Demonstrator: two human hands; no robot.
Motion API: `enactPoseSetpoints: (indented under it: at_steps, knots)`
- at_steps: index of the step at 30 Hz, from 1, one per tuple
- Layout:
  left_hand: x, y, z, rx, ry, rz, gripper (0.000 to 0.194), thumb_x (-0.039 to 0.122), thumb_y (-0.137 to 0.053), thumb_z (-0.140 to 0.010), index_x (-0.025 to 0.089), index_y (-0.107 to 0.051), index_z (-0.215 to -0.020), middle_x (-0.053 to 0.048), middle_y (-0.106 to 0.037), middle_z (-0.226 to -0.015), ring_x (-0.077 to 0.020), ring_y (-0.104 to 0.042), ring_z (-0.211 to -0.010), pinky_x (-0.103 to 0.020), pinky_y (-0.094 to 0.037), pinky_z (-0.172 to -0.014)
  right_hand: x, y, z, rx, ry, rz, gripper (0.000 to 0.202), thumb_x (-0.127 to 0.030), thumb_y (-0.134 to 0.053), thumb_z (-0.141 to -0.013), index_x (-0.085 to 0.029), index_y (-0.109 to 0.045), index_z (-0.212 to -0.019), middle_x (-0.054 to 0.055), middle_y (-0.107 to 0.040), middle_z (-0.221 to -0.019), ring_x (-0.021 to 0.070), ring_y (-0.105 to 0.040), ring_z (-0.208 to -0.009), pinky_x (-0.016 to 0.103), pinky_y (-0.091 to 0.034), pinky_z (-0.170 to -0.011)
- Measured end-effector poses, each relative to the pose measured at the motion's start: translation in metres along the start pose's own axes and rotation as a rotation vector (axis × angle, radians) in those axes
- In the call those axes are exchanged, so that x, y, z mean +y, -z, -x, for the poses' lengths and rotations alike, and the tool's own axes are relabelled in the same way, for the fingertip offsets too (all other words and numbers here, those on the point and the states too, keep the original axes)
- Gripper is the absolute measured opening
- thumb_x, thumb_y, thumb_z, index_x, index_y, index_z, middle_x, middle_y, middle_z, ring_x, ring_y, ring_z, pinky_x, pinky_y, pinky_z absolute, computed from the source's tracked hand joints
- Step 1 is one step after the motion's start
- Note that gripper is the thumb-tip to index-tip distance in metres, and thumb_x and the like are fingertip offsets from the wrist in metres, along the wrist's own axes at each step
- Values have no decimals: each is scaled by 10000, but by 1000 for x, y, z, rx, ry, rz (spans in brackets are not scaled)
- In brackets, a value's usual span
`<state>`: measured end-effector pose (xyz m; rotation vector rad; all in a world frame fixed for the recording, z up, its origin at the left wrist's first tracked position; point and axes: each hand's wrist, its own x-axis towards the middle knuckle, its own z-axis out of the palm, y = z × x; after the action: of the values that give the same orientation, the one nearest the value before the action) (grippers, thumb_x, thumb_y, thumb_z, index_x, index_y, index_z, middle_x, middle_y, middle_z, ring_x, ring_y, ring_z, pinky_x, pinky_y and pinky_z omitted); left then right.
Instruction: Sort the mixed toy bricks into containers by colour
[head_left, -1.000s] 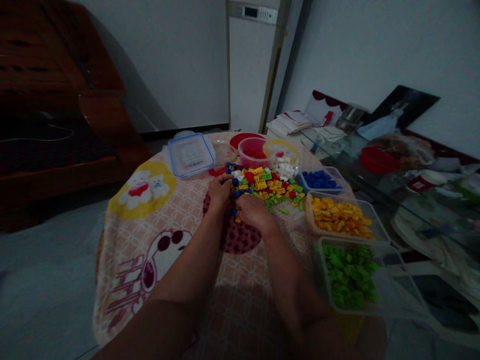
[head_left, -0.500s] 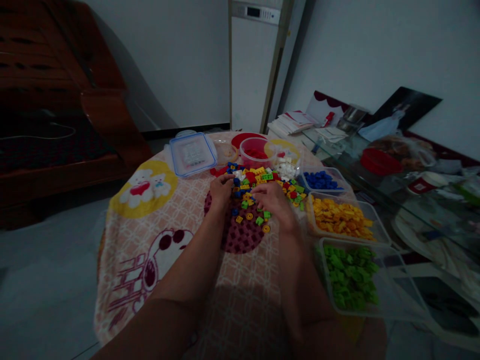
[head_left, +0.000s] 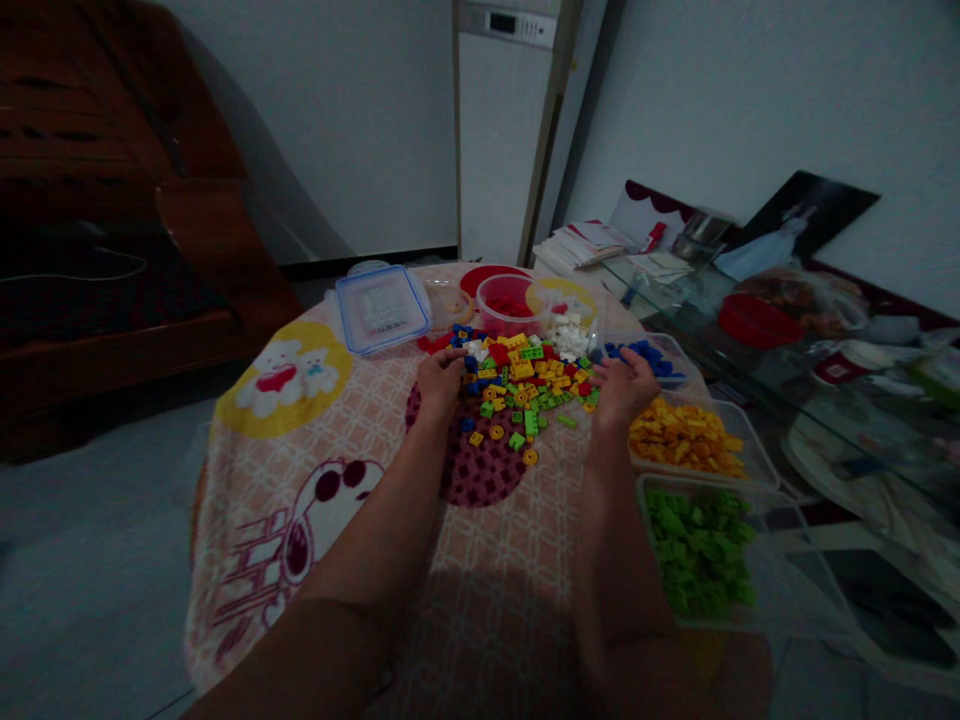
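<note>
A pile of mixed toy bricks (head_left: 525,369), in yellow, green, red, blue and white, lies loose on the patterned cloth. My left hand (head_left: 440,380) rests at the pile's left edge, fingers bent together; whatever they hold is too small to make out. Between the pile and the clear box of blue bricks (head_left: 652,358) is my right hand (head_left: 622,385), its fingers curled with a small blue brick (head_left: 597,355) at the tips. Just below that hand stands a box of yellow bricks (head_left: 686,440). Green bricks (head_left: 701,550) fill part of a nearer box.
A pink tub (head_left: 513,324) with red bricks stands behind the pile, beside white bricks (head_left: 570,337). A blue-rimmed lidded box (head_left: 384,308) lies at the back left. On the right is a cluttered glass table (head_left: 739,385); a wooden bench (head_left: 202,240) stands left.
My right hand has moved right, from over the pile to the side of the blue bricks' box, uncovering green bricks. My left hand stays nearly in place. The view has shifted slightly.
</note>
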<state>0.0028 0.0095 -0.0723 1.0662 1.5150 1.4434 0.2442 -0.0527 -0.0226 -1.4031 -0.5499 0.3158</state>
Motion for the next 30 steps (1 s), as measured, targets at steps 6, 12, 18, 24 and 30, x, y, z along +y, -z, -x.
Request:
enactPoseSetpoints:
  at_steps: [6, 12, 18, 24, 30]
  knots:
    - [-1, 0, 0, -8, -1, 15, 293, 199, -623, -677, 166, -817, -894, -35, -763, -798, -167, -635, -718, -263, -477, -684, 2, -25, 28, -406, 78, 140, 296, -311, -556, -798, -144, -760, -934, 11, -692, -666, 165, -630, -531, 276, -536, -532]
    - [2, 1, 0, -19, -2, 35, 271, 230, -627, -689, 161, -809, -878, -41, -771, -806, -180, -652, -751, -274, -503, -723, -4, -51, 76, -784, 482, 392, 234, -226, -575, -886, -222, -790, -979, 37, -775, -926, 202, -708, -874, 322, -548, -872]
    - [1, 2, -3, 1, 26, 102, 267, 262, -620, -727, 143, -808, -874, -54, -768, -813, -161, -639, -724, -253, -487, -692, -13, -57, 112, -1100, 765, 709, 280, -143, -548, -951, -197, -790, -1082, 109, -700, -1193, 240, -603, -1133, 357, -475, -1014]
    - [0, 1, -4, -19, 48, 142, 247, 304, -655, -751, 151, -808, -871, -54, -774, -851, -155, -657, -729, -244, -500, -691, -15, -54, 111, -1143, 826, 890, 329, -130, -474, -990, -170, -794, -1051, 123, -671, -1128, 253, -545, -1098, 372, -443, -998]
    - [-2, 0, -5, -5, 34, 120, 242, 317, -682, -747, 157, -810, -875, -59, -782, -864, -169, -670, -755, -250, -514, -703, -19, -53, 112, -1116, 839, 933, 302, -150, -473, -998, -157, -775, -982, 130, -671, -1063, 269, -541, -1080, 367, -441, -940]
